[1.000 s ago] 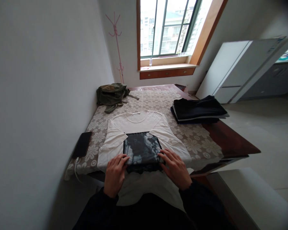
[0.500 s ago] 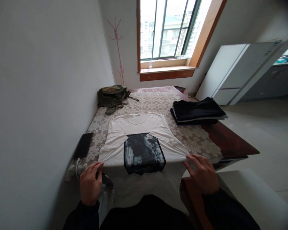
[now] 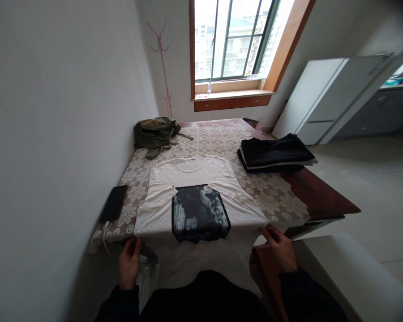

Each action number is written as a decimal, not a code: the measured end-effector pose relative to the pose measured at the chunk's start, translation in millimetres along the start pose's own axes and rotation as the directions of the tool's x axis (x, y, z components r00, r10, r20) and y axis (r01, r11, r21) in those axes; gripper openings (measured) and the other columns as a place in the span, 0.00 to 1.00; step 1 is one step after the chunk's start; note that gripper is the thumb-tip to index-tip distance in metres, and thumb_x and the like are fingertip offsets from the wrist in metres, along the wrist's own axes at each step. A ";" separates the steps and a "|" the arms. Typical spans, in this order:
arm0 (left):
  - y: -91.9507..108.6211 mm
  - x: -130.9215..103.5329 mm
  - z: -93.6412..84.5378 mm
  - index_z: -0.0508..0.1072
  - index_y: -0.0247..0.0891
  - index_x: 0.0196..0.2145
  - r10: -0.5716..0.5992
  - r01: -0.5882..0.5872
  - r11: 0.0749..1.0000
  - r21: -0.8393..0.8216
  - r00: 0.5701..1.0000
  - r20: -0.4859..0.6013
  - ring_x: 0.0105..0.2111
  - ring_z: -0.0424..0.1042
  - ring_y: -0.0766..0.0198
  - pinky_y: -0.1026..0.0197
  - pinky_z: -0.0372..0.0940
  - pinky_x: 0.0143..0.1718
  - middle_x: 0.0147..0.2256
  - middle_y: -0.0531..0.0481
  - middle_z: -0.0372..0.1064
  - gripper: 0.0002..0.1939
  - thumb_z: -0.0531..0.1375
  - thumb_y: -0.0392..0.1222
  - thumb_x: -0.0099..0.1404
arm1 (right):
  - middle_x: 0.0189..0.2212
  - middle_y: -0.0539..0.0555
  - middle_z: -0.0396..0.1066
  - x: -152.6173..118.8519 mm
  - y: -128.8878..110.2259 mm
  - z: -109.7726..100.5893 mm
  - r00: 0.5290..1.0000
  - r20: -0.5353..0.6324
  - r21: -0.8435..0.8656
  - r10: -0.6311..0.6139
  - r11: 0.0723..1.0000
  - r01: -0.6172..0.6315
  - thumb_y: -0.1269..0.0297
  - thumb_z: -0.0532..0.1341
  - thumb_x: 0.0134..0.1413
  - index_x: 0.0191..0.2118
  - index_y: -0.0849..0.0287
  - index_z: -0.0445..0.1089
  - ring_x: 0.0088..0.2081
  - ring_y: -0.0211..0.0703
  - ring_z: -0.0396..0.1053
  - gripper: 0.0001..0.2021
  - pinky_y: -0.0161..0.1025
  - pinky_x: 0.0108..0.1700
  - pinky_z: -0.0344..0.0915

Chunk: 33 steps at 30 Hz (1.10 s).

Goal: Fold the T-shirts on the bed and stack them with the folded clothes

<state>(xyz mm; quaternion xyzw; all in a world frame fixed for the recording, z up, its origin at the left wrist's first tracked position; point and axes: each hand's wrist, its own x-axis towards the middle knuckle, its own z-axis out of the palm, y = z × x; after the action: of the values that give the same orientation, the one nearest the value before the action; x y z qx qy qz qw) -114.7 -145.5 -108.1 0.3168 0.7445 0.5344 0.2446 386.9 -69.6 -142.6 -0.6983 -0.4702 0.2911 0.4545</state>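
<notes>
A white long-sleeved shirt [image 3: 201, 172] with a dark printed panel lies spread on the table, neckline at the far side. Both its sleeves are folded inward over the front, and the lower part hangs over the near table edge. At the near left, my left hand [image 3: 130, 261] is closed, pinching the shirt's side at the table edge. My right hand [image 3: 281, 250] pinches the opposite side at the near right, fingertips together on the fabric.
A lace tablecloth [image 3: 268, 197] covers much of the table. A phone [image 3: 114, 203] with a white cable lies left, a green backpack [image 3: 154, 134] behind it. Folded dark clothes [image 3: 275, 154] are stacked at the right. A bench-like seat [image 3: 342, 268] stands near right; a wall [image 3: 70, 134] borders the left.
Both my hands have moved slightly lower at the table edge, and their fingers now point more upward at the shirt's sides. The shirt lies almost as before; the view has shifted a little.
</notes>
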 end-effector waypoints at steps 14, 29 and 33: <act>-7.3 -0.8 -0.8 0.79 0.37 0.32 -0.020 0.023 0.996 -0.086 0.999 0.033 0.38 0.77 0.51 0.55 0.70 0.42 0.33 0.45 0.80 0.36 0.68 0.76 0.45 | 0.30 0.55 0.79 6.9 3.7 -7.9 0.996 0.075 0.002 -0.049 0.999 0.049 0.38 0.66 0.48 0.31 0.58 0.79 0.35 0.52 0.74 0.24 0.41 0.40 0.69; -29.7 -1.0 8.0 0.80 0.38 0.29 -0.072 0.068 0.997 0.024 0.958 0.279 0.39 0.80 0.44 0.50 0.74 0.43 0.28 0.44 0.80 0.34 0.67 0.75 0.44 | 0.37 0.58 0.83 7.5 33.3 4.5 0.952 0.306 -0.012 -0.017 1.000 0.021 0.39 0.68 0.45 0.35 0.58 0.83 0.43 0.62 0.78 0.24 0.48 0.47 0.73; -42.1 7.3 4.9 0.79 0.39 0.27 -0.040 0.029 0.998 0.061 0.982 0.183 0.37 0.80 0.42 0.48 0.75 0.40 0.29 0.43 0.81 0.32 0.66 0.74 0.45 | 0.33 0.59 0.83 12.7 43.7 -4.2 0.982 0.191 -0.113 0.014 0.994 0.007 0.36 0.66 0.44 0.32 0.58 0.82 0.41 0.66 0.78 0.26 0.52 0.47 0.72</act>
<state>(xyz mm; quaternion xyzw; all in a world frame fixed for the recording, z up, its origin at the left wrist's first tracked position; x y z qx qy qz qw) -125.1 -146.6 -149.8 0.3588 0.7392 0.4766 0.3125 412.4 -65.8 -180.3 -0.6925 -0.5262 0.3306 0.3665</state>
